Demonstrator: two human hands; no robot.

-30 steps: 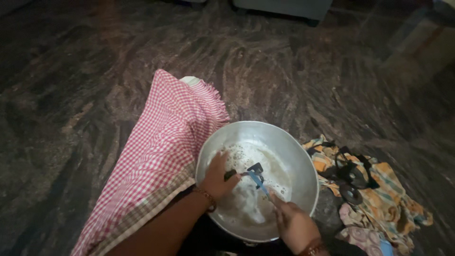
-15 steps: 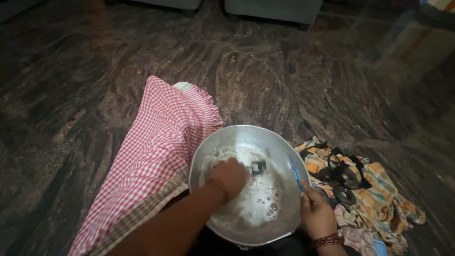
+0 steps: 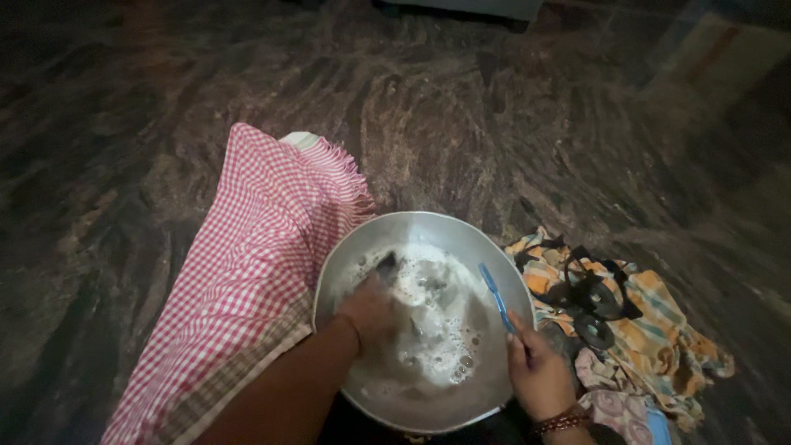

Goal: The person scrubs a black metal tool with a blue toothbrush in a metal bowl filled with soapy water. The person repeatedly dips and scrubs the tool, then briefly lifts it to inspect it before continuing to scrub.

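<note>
Head camera looks down at a big round metal bowl sitting on a dark stone floor. I see soapy water with white bubbles inside the bowl.

My left hand is down in the suds, near the middle of the bowl. It looks blurry, and foam covers the fingers, so I cannot tell if they are spread or closed around anything. A small dark thing pokes out of the foam just past that hand, close to the far wall of the bowl. I cannot tell what it is.

My right hand rests at the right rim of the bowl. Its fingers are curled tight around the handle of a blue toothbrush. The brush points up and away from me, over the inside edge of the bowl.

A red and white checked cloth lies on the floor, touching the left side of the bowl. On the right, an orange striped cloth lies bunched up, with some black metal pieces on top of it.
</note>
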